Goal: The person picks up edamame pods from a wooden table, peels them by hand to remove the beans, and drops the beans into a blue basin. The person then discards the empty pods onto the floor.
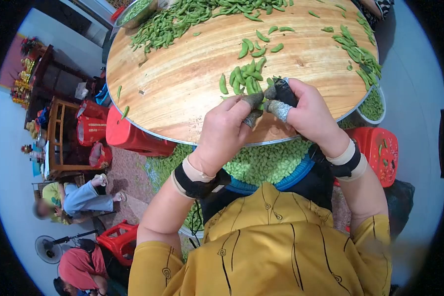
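- Left hand: curled shut at centre of frame, thumb and forefinger in dark fingertip covers, pinched against the tips of the other hand.
- Right hand: closed likewise, just right of centre, grey taped fingertips pressed to the left tips. Contents of the pinch hidden by the covers; not identifiable.
- Small heap of green bean pods: lying on the table just above the fingertips, the nearest stock.
- Round pale wooden tabletop with metal rim: filling the upper half of the frame, with both hands over its near edge.
- Blue-rimmed basin of shelled pale green beans: below the table edge, directly under the hands.
- Step in hand, as judged: shelling, with the split made at the fingertips above the basin.
- Next move, as judged: calls for a loosened pinch over the basin, then a short reach upward for a single pod from the heap.
- Further out: long pile of green pods across the top of the frame, and a red plastic stool left of the table edge.
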{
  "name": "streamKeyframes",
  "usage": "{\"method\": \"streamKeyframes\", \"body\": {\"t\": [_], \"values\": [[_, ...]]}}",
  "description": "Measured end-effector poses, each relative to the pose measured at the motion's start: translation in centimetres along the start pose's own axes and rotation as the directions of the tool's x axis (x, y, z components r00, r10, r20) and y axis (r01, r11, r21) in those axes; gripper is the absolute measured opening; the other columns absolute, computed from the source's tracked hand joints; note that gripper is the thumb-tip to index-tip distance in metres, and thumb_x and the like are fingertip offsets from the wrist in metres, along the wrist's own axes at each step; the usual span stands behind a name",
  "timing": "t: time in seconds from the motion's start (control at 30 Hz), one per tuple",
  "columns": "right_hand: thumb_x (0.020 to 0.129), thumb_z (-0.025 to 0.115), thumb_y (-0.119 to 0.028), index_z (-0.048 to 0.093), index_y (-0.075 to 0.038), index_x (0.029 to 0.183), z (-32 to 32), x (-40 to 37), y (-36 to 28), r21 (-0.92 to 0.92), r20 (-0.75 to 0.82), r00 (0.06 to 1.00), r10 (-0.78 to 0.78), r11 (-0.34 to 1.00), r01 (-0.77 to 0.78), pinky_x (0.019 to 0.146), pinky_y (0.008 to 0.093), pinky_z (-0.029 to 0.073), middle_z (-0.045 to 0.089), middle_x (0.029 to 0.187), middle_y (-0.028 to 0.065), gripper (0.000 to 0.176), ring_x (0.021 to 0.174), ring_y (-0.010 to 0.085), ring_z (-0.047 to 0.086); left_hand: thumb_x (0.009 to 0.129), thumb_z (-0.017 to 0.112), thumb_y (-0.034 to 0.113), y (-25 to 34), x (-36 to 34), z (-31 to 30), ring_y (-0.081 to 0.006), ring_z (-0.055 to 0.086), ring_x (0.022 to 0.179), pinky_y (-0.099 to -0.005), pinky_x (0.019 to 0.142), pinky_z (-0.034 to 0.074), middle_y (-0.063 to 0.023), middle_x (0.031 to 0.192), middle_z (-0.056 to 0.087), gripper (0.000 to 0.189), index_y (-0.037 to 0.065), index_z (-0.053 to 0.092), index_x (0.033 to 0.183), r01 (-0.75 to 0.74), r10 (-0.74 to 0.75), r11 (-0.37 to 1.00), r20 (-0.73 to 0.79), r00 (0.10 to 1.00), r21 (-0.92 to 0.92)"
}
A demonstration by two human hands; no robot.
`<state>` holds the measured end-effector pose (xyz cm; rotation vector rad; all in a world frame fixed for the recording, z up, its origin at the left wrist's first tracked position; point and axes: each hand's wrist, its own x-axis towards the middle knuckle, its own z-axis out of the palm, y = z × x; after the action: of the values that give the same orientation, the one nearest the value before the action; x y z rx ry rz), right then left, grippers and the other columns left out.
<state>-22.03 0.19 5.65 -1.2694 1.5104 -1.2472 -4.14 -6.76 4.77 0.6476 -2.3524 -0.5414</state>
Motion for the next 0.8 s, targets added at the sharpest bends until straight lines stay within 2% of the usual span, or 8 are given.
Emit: {"method": "streamKeyframes", "body": {"t": [0.07, 0.23, 0.3, 0.43, 0.57, 0.63, 0.7, 0.8], "values": [[0.076, 0.065, -0.008, 0.059, 0.001, 0.09, -0.2, 0.3, 0.4, 0.008, -0.014, 1.0, 0.02, 1.0, -0.02, 0.059, 0.0301, 0.045, 0.059, 0.07, 0.0062, 0.018, 0.064, 0.0116, 0.051, 0.074, 0.066, 0.0, -0.3, 0.1, 0.0, -0.0264, 0.063, 0.071, -0.031, 0.063, 0.051, -0.0143, 0.083, 0.063, 0.026, 0.002, 0.064, 0.1, -0.032, 0.032, 0.999, 0.012, 0.999, 0.04], [0.079, 0.063, -0.01, 0.058, 0.001, 0.093, -0.3, 0.3, 1.0, 0.032, -0.054, 0.99, 0.134, 0.991, -0.132, 0.055, 0.0297, 0.044, 0.059, 0.069, 0.0074, 0.019, 0.058, 0.0127, 0.051, 0.079, 0.067, 0.003, -0.5, 0.2, -0.1, -0.0083, 0.058, 0.066, -0.0244, 0.061, 0.049, -0.0055, 0.079, 0.067, 0.016, -0.001, 0.066, 0.095, 0.392, -0.397, 0.892, 0.022, 0.917, -0.225], [0.082, 0.06, -0.011, 0.056, 0.001, 0.095, -0.2, 0.1, 1.9, -0.074, -0.063, 0.998, 0.014, 0.997, -0.019, 0.051, 0.0299, 0.044, 0.058, 0.067, 0.0084, 0.018, 0.053, 0.0144, 0.052, 0.081, 0.066, 0.004, -1.1, 0.2, -0.1, -0.0076, 0.058, 0.066, -0.0241, 0.061, 0.048, -0.0041, 0.078, 0.067, 0.014, -0.001, 0.066, 0.094, 0.414, -0.419, 0.886, 0.021, 0.908, -0.208], [0.088, 0.044, -0.004, 0.05, 0.0, 0.111, -0.3, -1.2, 1.1, -0.029, 0.063, 0.995, 0.083, 0.996, -0.081, 0.046, 0.0199, 0.043, 0.057, 0.076, 0.0018, 0.024, 0.053, 0.0055, 0.049, 0.081, 0.062, 0.008, -2.5, 0.1, 0.3, -0.0179, 0.062, 0.061, -0.0292, 0.059, 0.049, -0.0157, 0.073, 0.066, 0.016, -0.004, 0.066, 0.092, 0.409, -0.424, 0.885, -0.025, 0.905, -0.221], [0.087, 0.042, -0.003, 0.048, 0.0, 0.12, -0.3, -2.1, 0.0, -0.093, 0.173, 0.975, 0.138, 0.988, -0.123, 0.048, 0.0193, 0.045, 0.059, 0.081, 0.0033, 0.033, 0.057, 0.0056, 0.052, 0.083, 0.06, 0.008, -1.5, 0.1, -0.3, -0.015, 0.061, 0.06, -0.0281, 0.057, 0.049, -0.0137, 0.072, 0.066, 0.016, -0.005, 0.064, 0.093, 0.393, -0.405, 0.877, 0.015, 0.914, -0.279], [0.088, 0.044, -0.004, 0.047, 0.0, 0.124, -0.1, -2.7, -0.6, -0.107, 0.19, 0.974, 0.12, 0.989, -0.101, 0.048, 0.0188, 0.045, 0.06, 0.082, 0.0033, 0.036, 0.058, 0.0052, 0.053, 0.089, 0.057, 0.008, 0.8, 0.0, -1.3, -0.0059, 0.054, 0.066, -0.022, 0.06, 0.045, -0.0025, 0.077, 0.064, 0.015, -0.002, 0.064, 0.099, 0.582, -0.518, 0.72, 0.267, 0.813, -0.378], [0.079, 0.046, -0.001, 0.054, 0.001, 0.107, 0.1, -3.5, -1.6, 0.042, 0.157, 0.981, 0.11, 0.992, -0.118, 0.047, 0.0275, 0.046, 0.06, 0.071, 0.0073, 0.029, 0.054, 0.0131, 0.058, 0.089, 0.056, 0.008, 2.1, -0.6, -1.4, -0.006, 0.054, 0.066, -0.0218, 0.059, 0.045, -0.0023, 0.078, 0.063, 0.015, -0.001, 0.063, 0.1, 0.606, -0.518, 0.665, 0.314, 0.796, -0.437], [0.077, 0.044, 0.001, 0.054, 0.0, 0.112, 0.3, -4.4, -1.8, 0.124, 0.2, 0.97, 0.139, 0.978, -0.166, 0.046, 0.0238, 0.046, 0.061, 0.074, 0.0046, 0.036, 0.055, 0.0097, 0.056, 0.091, 0.055, 0.008, 2.5, -1.7, -1.0, -0.0067, 0.056, 0.068, -0.0208, 0.059, 0.045, -0.0017, 0.082, 0.063, 0.015, -0.001, 0.061, 0.101, 0.654, -0.509, 0.55, 0.412, 0.755, -0.519]]}}
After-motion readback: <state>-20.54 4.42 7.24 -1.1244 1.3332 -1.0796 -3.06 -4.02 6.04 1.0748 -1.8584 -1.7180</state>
